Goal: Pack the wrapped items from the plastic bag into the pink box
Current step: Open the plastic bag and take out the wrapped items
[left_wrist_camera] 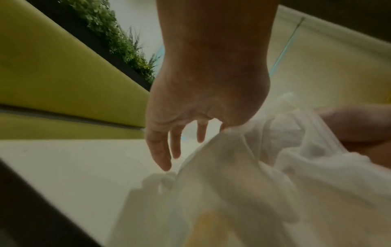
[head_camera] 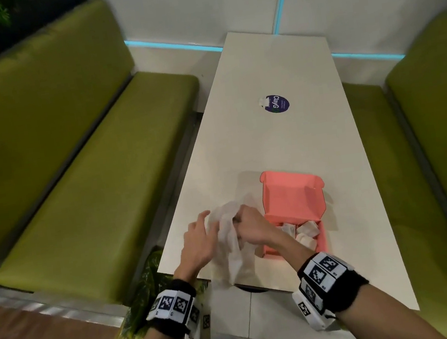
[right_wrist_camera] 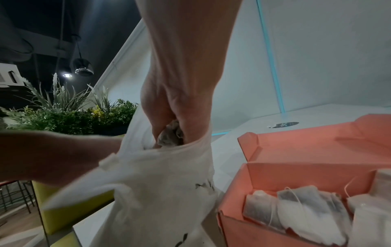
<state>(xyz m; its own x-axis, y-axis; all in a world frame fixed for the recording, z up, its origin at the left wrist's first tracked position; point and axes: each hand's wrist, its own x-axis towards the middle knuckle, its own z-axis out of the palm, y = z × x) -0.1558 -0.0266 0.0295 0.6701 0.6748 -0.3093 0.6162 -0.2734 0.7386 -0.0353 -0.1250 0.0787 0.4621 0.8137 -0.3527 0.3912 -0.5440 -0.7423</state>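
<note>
A thin white plastic bag (head_camera: 230, 243) stands on the table's near left corner, beside the open pink box (head_camera: 292, 197). My left hand (head_camera: 201, 237) pinches the bag's rim (left_wrist_camera: 227, 133) and holds its mouth open; the other fingers (left_wrist_camera: 160, 153) hang straight. My right hand (head_camera: 248, 223) reaches down into the bag's mouth, its fingers (right_wrist_camera: 160, 120) curled round a crumpled wrapped item (right_wrist_camera: 171, 134). Several wrapped items (right_wrist_camera: 304, 212) with strings lie in the box's bottom (head_camera: 304, 232). The box's lid (right_wrist_camera: 317, 143) stands open at the far side.
The white table (head_camera: 275, 139) runs away from me, with a round dark sticker (head_camera: 277, 103) at mid-length. Green padded benches (head_camera: 79, 172) flank both sides. A bag of green leaves (head_camera: 147, 289) lies below the table's near left corner.
</note>
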